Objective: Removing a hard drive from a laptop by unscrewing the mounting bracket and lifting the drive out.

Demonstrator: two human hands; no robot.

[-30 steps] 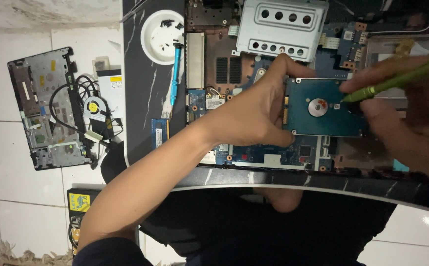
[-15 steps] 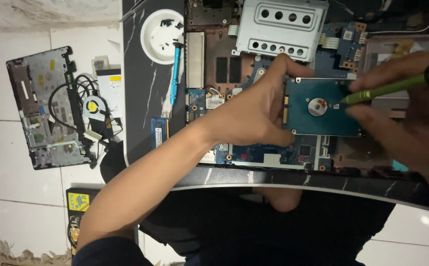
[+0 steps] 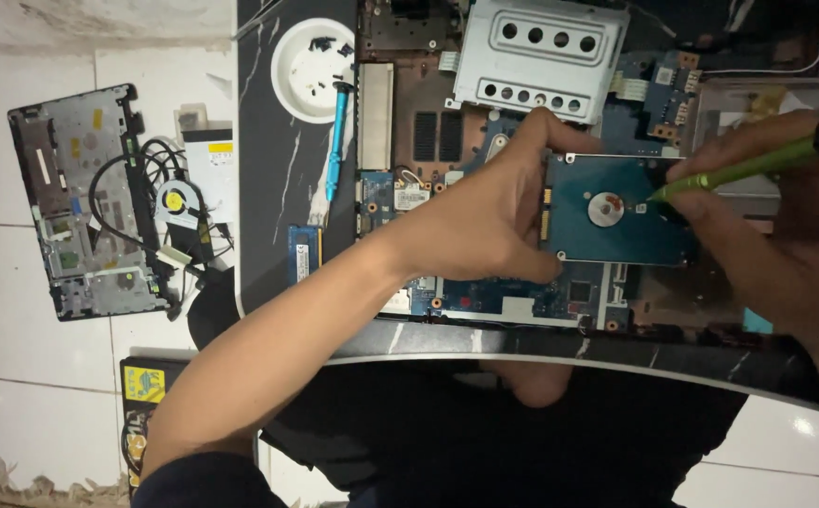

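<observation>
Green screwdriver (image 3: 743, 169) pinched in my right hand (image 3: 786, 235) fingers, tip on teal hard drive (image 3: 616, 212). My left hand (image 3: 485, 212) clamps drive's left edge, thumb above, fingers below. Drive sits over blue laptop motherboard (image 3: 485, 296) on black table (image 3: 268, 169). Silver metal bracket (image 3: 541, 56) above. White dish (image 3: 311, 71) with screws, blue screwdriver (image 3: 336, 141) left. Laptop shell (image 3: 80, 202) on floor.

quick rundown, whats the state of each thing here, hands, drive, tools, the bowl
left hand: gripping the left edge of the drive
right hand: holding the green tool
flat blue-green rectangular hard drive: circuit side up, over the open laptop board
thin green screwdriver: tilted, tip on the drive
bare blue laptop circuit board: exposed
round white bowl: upright, holding small dark screws
blue screwdriver: lying loose beside the bowl
grey laptop casing: lying on the floor tiles
</observation>
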